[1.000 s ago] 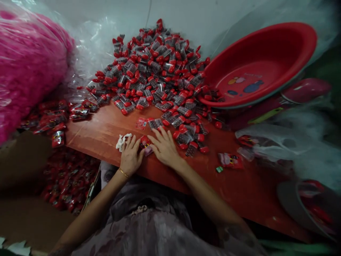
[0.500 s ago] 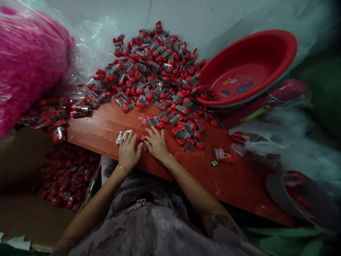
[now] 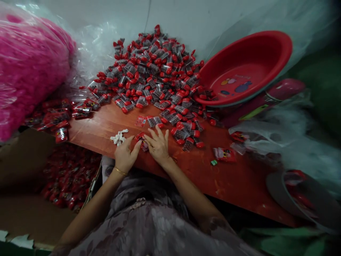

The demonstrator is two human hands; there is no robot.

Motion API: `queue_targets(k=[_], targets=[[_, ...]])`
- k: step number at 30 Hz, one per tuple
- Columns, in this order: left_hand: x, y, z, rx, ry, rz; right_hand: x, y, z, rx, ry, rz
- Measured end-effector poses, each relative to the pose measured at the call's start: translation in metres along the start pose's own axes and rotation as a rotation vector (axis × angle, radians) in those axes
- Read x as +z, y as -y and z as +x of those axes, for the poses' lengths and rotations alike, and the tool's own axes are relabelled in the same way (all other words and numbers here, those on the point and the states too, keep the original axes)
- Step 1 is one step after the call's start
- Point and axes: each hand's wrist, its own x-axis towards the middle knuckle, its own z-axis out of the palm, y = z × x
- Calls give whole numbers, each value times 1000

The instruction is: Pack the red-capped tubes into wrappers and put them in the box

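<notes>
Head view: my left hand [image 3: 124,156] and right hand [image 3: 159,145] pinch a small red packet [image 3: 140,138] near the tabletop's [image 3: 106,124] front edge; it looks light, crinkly, best held by its edges.

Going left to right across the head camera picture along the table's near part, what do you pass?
Pink bag → white scrap → left hand → right hand → red packet → grey bowl.

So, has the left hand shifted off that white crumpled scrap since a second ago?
Yes. The left hand has drawn back toward the table edge; the white scrap it covered now lies clear of its fingers.
</notes>
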Motion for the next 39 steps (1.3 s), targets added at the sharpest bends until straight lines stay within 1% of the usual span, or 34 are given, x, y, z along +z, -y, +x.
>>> queue_targets(k=[2,3,4,6,8,10,11,13,16,18,20,22,24,26,27,29,30,31,32,33,35,37,39], targets=[[9,-7,4,-149,63,-308,-9,7,-4,-22,-25,-10],[14,-10,6,-204,70,-455,-12,9,-7,-21,-33,12],[19,-12,8,-242,61,-581,-15,11,-9,1,-47,57],[24,-17,10,-285,23,-746,-18,13,-14,110,-109,236],[25,-22,8,-286,16,-806,-19,12,-16,262,-154,521],[25,-28,3,-262,46,-803,-20,10,-17,375,-117,796],[25,-30,1,-246,62,-787,-20,9,-17,408,-82,884],[26,-32,-2,-232,81,-753,-21,10,-19,451,-47,937],[32,-33,-4,-250,72,-712,-22,14,-22,483,-113,846],[36,-35,-3,-275,49,-688,-22,15,-23,471,-151,762],[38,-39,-2,-315,46,-709,-24,14,-23,446,-166,689],[37,-45,0,-406,90,-813,-26,13,-22,419,-154,635],[34,-51,1,-536,162,-937,-29,11,-20,385,-113,586],[30,-55,4,-654,209,-1004,-31,8,-16,345,-65,552],[28,-55,6,-698,212,-1015,-33,4,-14,324,-45,542],[24,-53,10,-776,175,-1021,-39,-9,-10,297,-43,523],[21,-52,12,-809,155,-1025,-44,-19,-8,301,-53,468],[20,-50,14,-836,146,-1028,-49,-30,-6,320,-70,398],[18,-48,16,-854,148,-1031,-54,-43,-4,362,-90,215],[17,-46,17,-863,164,-1037,-58,-57,-4,424,-77,28],[16,-45,18,-862,219,-1056,-64,-80,-4,514,-5,-209],[17,-45,17,-864,264,-1073,-64,-95,-6,510,40,-299],[20,-46,16,-875,287,-1086,-60,-102,-10,464,21,-305]])
